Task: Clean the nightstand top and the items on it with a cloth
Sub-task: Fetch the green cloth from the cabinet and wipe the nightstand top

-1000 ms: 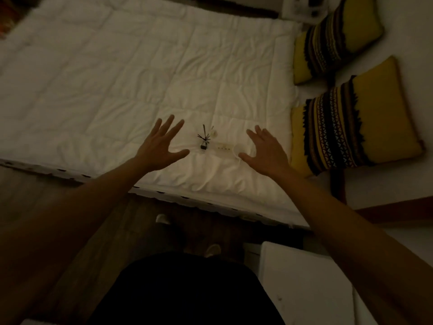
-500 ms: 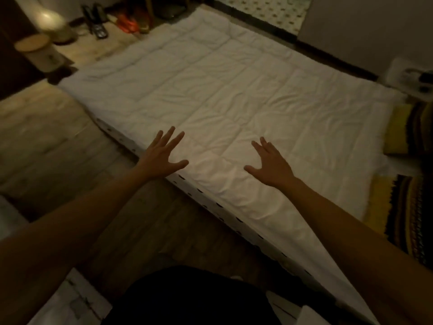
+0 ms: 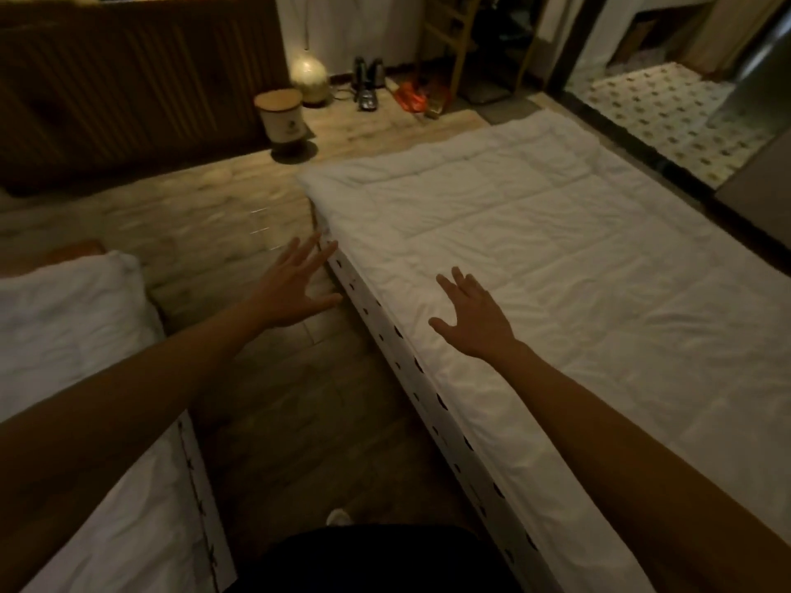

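My left hand (image 3: 295, 293) is stretched out ahead of me with its fingers (image 3: 314, 256) spread wide and straight, holding nothing; it hangs over the wood-plank floor (image 3: 205, 216) just beside the near-left corner of the white quilted bed cover (image 3: 535, 258); my right hand (image 3: 473, 321) is out in the same manner, palm down, fingers spread and empty, above the near edge of that cover; whether it touches the fabric I cannot tell; the white bed side panel with dark oval holes (image 3: 428, 387) runs between my two arms from the near right toward the far left; a second bed with a rumpled white sheet (image 3: 72, 318) lies at my near left, under my left forearm; the nightstand and the cloth for wiping it do not show anywhere in this view; on the far floor stands a round cream bin with a pale wooden lid (image 3: 280, 115); just beyond it glows a round floor lamp (image 3: 309, 77); to its right sit two dark bottles (image 3: 369, 79) and some red slippers (image 3: 413, 98); a dark ribbed wall panel (image 3: 128, 87) fills the far left, and a patterned tiled floor (image 3: 667, 109) shows at the far right.
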Demonstrator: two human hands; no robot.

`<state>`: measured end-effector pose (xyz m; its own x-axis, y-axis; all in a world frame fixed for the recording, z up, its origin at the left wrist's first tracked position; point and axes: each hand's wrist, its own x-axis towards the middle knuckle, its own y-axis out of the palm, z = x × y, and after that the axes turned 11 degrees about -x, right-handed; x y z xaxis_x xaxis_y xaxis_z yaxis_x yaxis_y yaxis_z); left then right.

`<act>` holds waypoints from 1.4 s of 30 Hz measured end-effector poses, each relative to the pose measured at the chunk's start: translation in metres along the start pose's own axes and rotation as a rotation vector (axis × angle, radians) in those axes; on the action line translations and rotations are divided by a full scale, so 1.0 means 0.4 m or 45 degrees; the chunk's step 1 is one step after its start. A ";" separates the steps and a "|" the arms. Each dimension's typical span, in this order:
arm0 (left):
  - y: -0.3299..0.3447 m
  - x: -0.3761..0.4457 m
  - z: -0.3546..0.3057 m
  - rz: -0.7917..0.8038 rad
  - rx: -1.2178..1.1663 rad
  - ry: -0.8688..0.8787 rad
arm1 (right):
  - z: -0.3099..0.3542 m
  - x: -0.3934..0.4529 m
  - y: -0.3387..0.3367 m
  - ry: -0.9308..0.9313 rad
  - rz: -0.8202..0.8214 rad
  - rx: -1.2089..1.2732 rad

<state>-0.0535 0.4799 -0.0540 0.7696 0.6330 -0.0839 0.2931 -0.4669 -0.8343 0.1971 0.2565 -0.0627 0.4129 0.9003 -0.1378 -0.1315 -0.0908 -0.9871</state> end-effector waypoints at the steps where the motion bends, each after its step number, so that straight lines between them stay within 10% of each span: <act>1: -0.018 0.005 0.023 0.004 0.003 -0.021 | 0.020 0.033 0.004 -0.030 0.022 -0.010; 25: -0.317 0.650 0.485 -0.183 -0.179 -0.564 | 0.223 1.308 -0.052 -0.383 0.210 0.081; 42: -0.698 1.227 1.071 -0.215 0.210 -0.726 | 0.718 2.190 -0.102 -0.555 0.062 -0.280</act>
<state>-0.0008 1.1854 -0.0957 0.2821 0.9417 -0.1832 0.2577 -0.2583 -0.9311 0.3054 1.1712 -0.1200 -0.0112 0.9829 -0.1836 0.0716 -0.1823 -0.9806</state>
